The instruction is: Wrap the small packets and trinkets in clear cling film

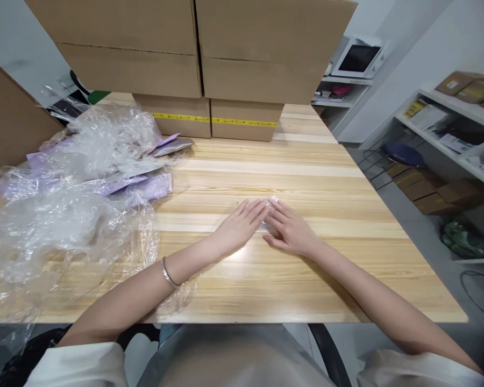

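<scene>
My left hand [239, 224] lies flat on the wooden table [306, 177], fingers stretched out toward the right. My right hand [289, 230] lies flat beside it, fingers pointing left and up. Both press on a small clear plastic piece [272, 206] that shows only at the fingertips; most of it is hidden under the hands. A silver bracelet [168, 273] sits on my left wrist.
A big heap of crumpled clear plastic wrap [64, 215] with purple packets [145, 185] covers the table's left side. Cardboard boxes [210, 70] are stacked along the far edge. White shelves [447, 140] with boxes stand to the right, a microwave [358, 56] behind.
</scene>
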The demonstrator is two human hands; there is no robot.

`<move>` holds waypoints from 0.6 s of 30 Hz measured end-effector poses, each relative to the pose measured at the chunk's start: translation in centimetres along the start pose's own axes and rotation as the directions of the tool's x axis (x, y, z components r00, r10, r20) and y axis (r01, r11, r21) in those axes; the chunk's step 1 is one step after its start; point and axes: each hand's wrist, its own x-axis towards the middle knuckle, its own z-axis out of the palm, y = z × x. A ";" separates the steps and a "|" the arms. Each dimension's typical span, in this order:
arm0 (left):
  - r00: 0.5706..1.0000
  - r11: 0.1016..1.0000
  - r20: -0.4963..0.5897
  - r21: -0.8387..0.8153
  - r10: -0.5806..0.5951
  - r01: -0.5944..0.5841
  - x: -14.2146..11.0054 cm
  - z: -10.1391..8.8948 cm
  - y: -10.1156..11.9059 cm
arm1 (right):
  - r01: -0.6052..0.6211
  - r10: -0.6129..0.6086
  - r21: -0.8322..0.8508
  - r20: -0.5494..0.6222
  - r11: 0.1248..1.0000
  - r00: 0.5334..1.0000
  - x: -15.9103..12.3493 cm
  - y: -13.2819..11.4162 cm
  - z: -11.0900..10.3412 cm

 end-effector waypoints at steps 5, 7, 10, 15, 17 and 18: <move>0.971 0.994 0.229 -0.068 -0.065 0.082 0.2 -0.5 0.2 | 0.005 -0.011 0.095 0.065 0.995 0.998 -0.2 1.3 0.1; 0.963 0.992 0.264 -0.091 -0.061 0.087 0.1 -0.8 0.2 | 0.001 -0.015 0.154 0.090 0.988 0.996 -0.2 1.9 -0.1; 0.954 0.992 0.297 -0.100 -0.047 0.080 -0.4 -1.2 0.1 | -0.011 -0.014 0.228 0.107 0.974 0.994 0.0 2.5 -0.3; 0.956 0.973 0.289 -0.231 0.051 0.018 -2.1 -3.9 -0.6 | -0.053 0.043 0.325 0.039 0.944 0.998 0.3 3.0 0.5; 0.968 0.963 0.251 -0.261 0.007 0.061 -3.1 -5.7 -1.0 | -0.126 0.130 0.396 0.017 0.909 0.991 0.2 3.7 0.8; 0.974 0.961 0.225 -0.260 -0.038 0.097 -3.8 -6.6 -1.3 | -0.211 0.242 0.455 -0.011 0.865 0.970 0.3 4.3 0.9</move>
